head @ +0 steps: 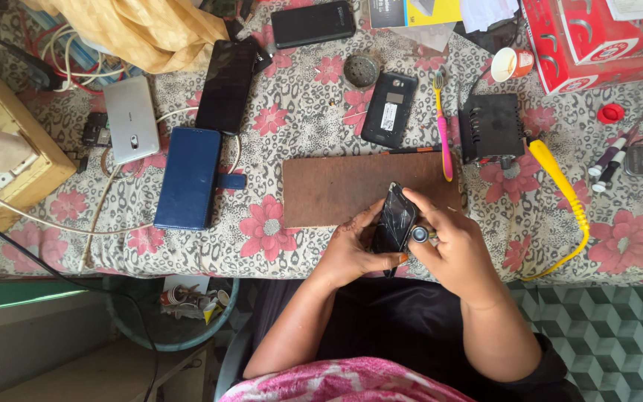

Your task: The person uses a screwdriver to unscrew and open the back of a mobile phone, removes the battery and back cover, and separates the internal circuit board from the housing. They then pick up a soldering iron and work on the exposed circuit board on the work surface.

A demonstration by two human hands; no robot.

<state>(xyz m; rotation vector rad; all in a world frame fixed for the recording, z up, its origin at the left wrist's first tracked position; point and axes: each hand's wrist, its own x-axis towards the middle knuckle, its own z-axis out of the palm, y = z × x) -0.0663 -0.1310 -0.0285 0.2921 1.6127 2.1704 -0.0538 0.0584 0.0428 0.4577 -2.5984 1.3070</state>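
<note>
Floral tablecloth (292, 112), red boxes (597, 37) top right, cracked phone (394, 219) in both hands.

Cracked phone (394, 218): small, black, glossy glass face with fracture lines across it. Held off the table, tilted, long axis running from upper right to lower left. Left hand (351, 249) fingers wrap its lower left edge; right hand (452, 249) fingertips pinch its top end and right edge. Small round silver-rimmed piece (420, 234), dark centre, sits just beside the phone's right edge, under the right thumb and forefinger.
</note>
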